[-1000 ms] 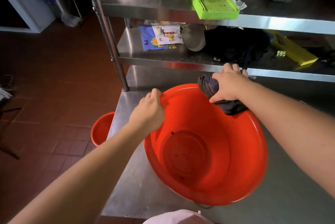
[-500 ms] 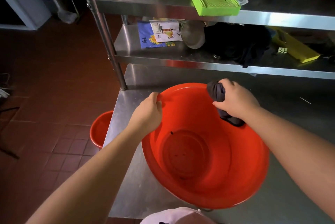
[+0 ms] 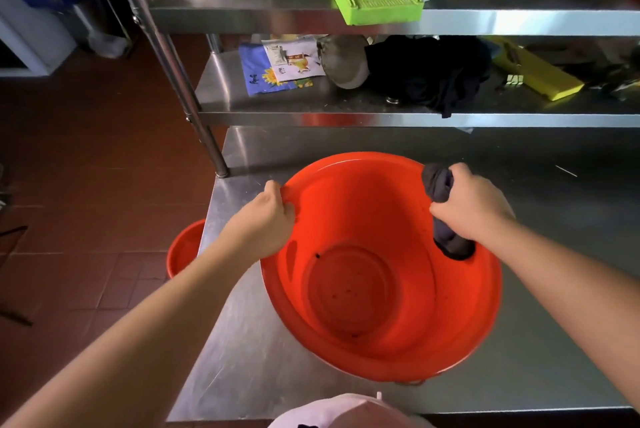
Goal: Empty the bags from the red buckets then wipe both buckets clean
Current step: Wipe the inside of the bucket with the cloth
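Red bucket (image 3: 381, 289) tilted on counter (image 3: 242, 358) | thin plastic, likely light, flexes, slides on steel | left hand (image 3: 266, 220) clamps rim | right hand (image 3: 471, 209) presses soft cloth (image 3: 438, 182) on wall

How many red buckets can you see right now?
2. One red bucket sits on the steel table, held by both hands; the second bucket is on the floor left of it, partly hidden.

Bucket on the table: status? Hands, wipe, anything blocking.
Left hand clamped on the rim of the red bucket. Right hand presses dark cloth on inner right wall. Specks left on bottom. Second bucket on floor, nothing blocking.
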`<state>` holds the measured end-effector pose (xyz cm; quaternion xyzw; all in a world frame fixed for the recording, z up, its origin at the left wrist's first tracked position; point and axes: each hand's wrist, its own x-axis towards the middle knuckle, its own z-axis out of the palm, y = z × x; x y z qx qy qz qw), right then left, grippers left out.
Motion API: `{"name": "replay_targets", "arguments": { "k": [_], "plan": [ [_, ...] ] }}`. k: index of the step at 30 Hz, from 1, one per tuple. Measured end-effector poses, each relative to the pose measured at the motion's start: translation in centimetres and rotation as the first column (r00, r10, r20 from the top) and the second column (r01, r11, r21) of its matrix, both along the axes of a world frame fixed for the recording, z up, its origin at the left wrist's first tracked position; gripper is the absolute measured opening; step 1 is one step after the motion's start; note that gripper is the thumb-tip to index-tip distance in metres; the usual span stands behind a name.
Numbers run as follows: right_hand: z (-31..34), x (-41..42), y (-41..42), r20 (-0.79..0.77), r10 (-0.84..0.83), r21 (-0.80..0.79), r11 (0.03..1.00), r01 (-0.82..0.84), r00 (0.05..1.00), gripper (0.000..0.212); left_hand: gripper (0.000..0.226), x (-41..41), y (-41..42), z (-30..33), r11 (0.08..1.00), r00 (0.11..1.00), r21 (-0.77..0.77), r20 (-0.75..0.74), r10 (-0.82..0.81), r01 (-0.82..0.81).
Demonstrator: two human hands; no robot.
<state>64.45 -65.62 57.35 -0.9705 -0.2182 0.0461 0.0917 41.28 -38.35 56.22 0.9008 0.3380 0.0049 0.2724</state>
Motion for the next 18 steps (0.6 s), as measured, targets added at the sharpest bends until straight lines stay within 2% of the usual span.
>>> {"name": "replay_targets", "arguments": {
  "k": [2, 5, 7, 9, 11, 14, 18],
  "plan": [
    [0.4, 1.1, 1.1, 0.0, 0.086, -0.001, 0.996, -0.086, 0.996, 0.049, 0.02, 0.8, 0.4, 0.8, 0.996, 0.997, 0.068, -0.041, -0.062, 0.064],
    [0.8, 2.1, 3.8, 0.007, 0.25, 0.007, 0.968, -0.25, 0.968, 0.048, 0.061, 2.5, 0.3, 1.9, 0.947, 0.965, 0.192, 0.003, -0.261, 0.256],
    [0.8, 2.3, 5.7, 0.008, 0.333, 0.001, 0.943, -0.333, 0.943, 0.05, 0.074, 3.5, 0.0, 2.0, 0.867, 0.91, 0.297, -0.016, -0.414, 0.4],
    [0.7, 2.3, 6.9, 0.025, 0.376, -0.008, 0.926, -0.376, 0.926, 0.05, 0.076, 3.8, -0.2, 1.3, 0.78, 0.868, 0.396, -0.107, -0.485, 0.484],
    [0.5, 2.3, 7.2, 0.049, 0.376, -0.013, 0.926, -0.376, 0.925, 0.05, 0.076, 3.8, -0.3, 0.6, 0.744, 0.862, 0.444, -0.168, -0.478, 0.499],
    [0.4, 2.0, 6.5, 0.037, 0.346, -0.001, 0.938, -0.346, 0.938, 0.053, 0.074, 3.8, -0.4, 0.3, 0.756, 0.873, 0.447, -0.146, -0.466, 0.478],
    [0.7, 0.1, 3.5, 0.02, 0.192, 0.022, 0.981, -0.192, 0.981, 0.051, 0.072, 3.7, -0.7, 0.1, 0.772, 0.884, 0.444, -0.123, -0.451, 0.455]
  ]
}}
